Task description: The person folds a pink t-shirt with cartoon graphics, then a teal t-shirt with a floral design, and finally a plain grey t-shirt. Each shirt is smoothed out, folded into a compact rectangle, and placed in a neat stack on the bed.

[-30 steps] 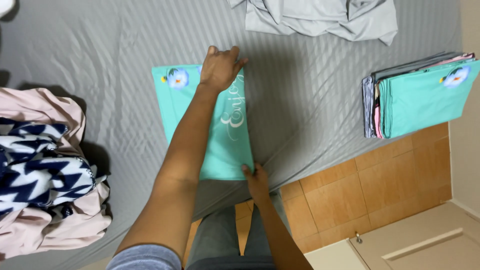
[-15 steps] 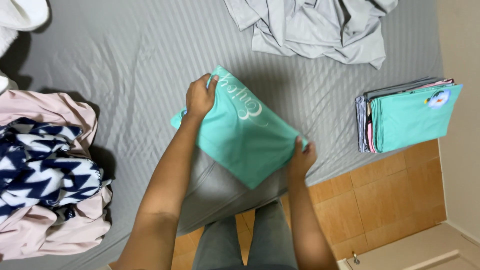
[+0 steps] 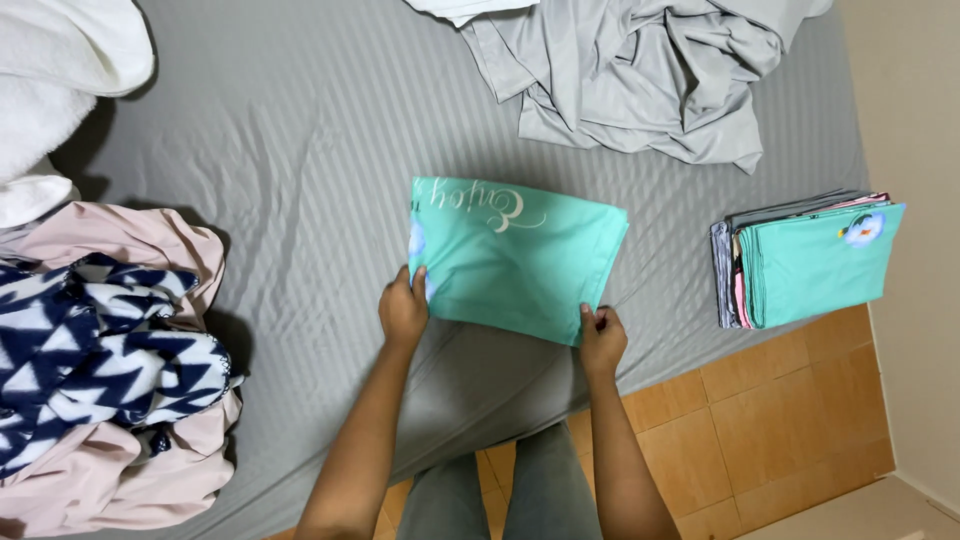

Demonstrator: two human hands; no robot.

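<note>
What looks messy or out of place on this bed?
The grey sheet lies crumpled at the far edge, unlike the neat folded stack. The teal cloth held by the left hand and right hand sits slightly askew.

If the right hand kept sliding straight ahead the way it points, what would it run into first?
The right hand points up the bed, so it would first meet the teal cloth it already pinches; beyond that, probably the crumpled grey sheet, though depth is unclear.
</note>
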